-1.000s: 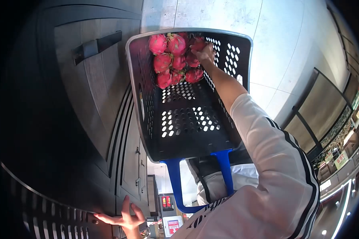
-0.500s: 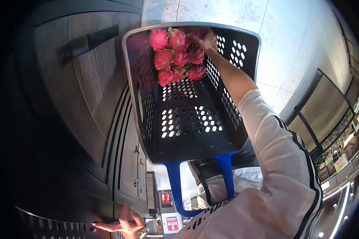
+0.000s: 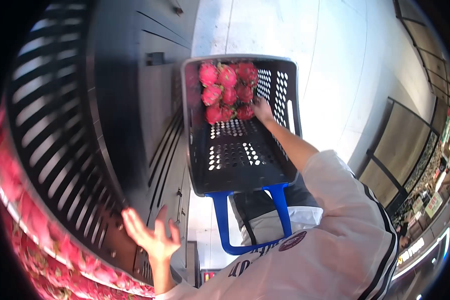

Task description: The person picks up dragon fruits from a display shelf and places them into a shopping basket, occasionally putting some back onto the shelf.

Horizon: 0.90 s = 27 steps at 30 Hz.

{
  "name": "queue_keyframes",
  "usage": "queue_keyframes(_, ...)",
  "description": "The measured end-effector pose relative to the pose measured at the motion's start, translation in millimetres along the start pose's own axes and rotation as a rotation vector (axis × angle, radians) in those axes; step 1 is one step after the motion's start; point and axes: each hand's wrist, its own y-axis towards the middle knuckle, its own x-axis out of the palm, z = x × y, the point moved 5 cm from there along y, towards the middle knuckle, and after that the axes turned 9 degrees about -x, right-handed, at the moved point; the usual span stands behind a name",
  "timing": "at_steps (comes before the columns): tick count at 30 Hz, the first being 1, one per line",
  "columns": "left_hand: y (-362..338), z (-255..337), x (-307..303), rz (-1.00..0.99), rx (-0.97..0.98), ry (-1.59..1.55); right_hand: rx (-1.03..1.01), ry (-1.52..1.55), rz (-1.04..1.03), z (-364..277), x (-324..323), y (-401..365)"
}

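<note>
A black perforated basket (image 3: 240, 176) with a blue handle (image 3: 220, 220) stands below me. Several pink dragon fruits (image 3: 228, 95) lie together at its far end. My right hand (image 3: 261, 109) reaches into the basket, beside the nearest right fruit; its fingertips are partly hidden, and whether they grip that fruit is unclear. At the lower left, my left hand (image 3: 152, 237) has its fingers spread and holds nothing. Its fingertips are at the edge of a black slatted display rack (image 3: 65, 145).
More dragon fruits (image 3: 30, 225) lie beyond the rack at the far left. Dark cabinets (image 3: 160, 95) run along the basket's left side. Pale floor (image 3: 330, 75) stretches to the right, with framed brown panels (image 3: 400, 140) farther off.
The view has swung left, bringing the rack and its fruit in. My right hand has moved from the back of the fruits to the near right one. My left hand shows more fully, fingers spread.
</note>
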Motion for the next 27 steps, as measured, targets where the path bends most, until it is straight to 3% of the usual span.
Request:
queue_keyframes(1,2.5,2.5,-1.2,-0.011,-0.006,-0.031,-0.007,-0.039,-0.049,10.6,1.3,-16.4)
queue_keyframes(2,5.4,5.1,-3.6,-0.018,-0.012,-0.061,-0.089,-0.13,0.055,4.1,-3.9,-41.1)
queue_keyframes(4,8.1,8.2,-6.0,-0.024,-0.031,-0.086,0.026,-0.162,-0.145,32.1,8.5,-60.3)
queue_keyframes(5,8.5,8.7,-5.5,-0.028,-0.035,-0.109,0.057,0.122,-0.201,22.1,3.6,-86.8)
queue_keyframes(7,11.0,7.4,-5.7,-0.022,-0.022,-0.177,0.039,0.237,-0.329,-0.6,-10.7,-126.2)
queue_keyframes(16,9.0,4.6,-22.4,0.135,0.058,-0.332,-0.022,0.476,-0.18,-112.0,-62.8,-198.9)
queue_keyframes(19,2.3,2.1,-25.9,0.17,0.07,-0.352,-0.174,0.481,-0.191,-163.0,-76.1,-191.8)
queue_keyframes(22,3.5,2.0,-26.8,0.206,0.088,-0.395,-0.451,0.476,-0.153,-246.3,-112.8,-177.2)
queue_keyframes(25,1.3,0.4,-22.9,0.226,0.103,-0.399,-0.66,0.217,-0.169,-341.1,-150.5,-167.3)
queue_keyframes(27,0.1,-0.6,-22.7,0.224,0.1,-0.421,-0.784,0.405,-0.184,-408.6,-168.7,-171.1)
